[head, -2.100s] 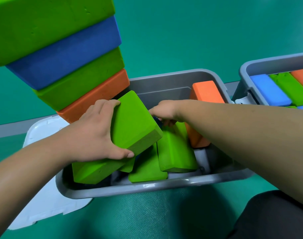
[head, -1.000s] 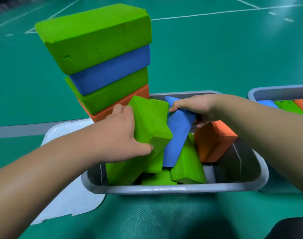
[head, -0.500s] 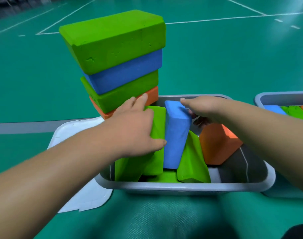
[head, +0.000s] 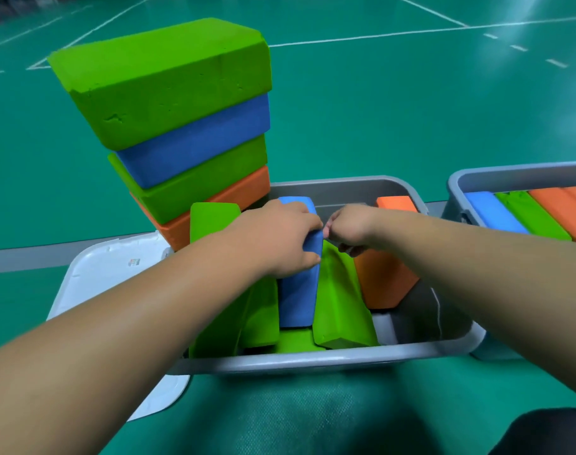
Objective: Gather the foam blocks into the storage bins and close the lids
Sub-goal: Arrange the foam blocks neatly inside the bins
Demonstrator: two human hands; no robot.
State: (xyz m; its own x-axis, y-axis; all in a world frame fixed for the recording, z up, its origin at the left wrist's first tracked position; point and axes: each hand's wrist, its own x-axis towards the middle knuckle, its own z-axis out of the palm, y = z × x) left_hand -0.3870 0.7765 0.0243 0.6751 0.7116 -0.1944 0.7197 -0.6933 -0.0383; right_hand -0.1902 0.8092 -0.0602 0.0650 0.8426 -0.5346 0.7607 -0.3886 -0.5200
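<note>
Nearest to the person, on the floor, stands a grey bin with no lid on it. Along its near wall, green blocks lean on each other, and a blue block stands on end between them. The left hand grips the top of the blue block. The right hand is curled just beside that top, but I cannot tell what it holds. An orange block stands toward the right wall.

The foam looks light, a little soft and not slippery, so I think a grip across the narrow faces is enough. The leaning blocks seem to take the room that the blue one needs.

A white lid lies at the bin's left. At its far left corner a tall stack of four blocks waits, probably easy to knock over. To the right, a second bin holds blocks in a row.
</note>
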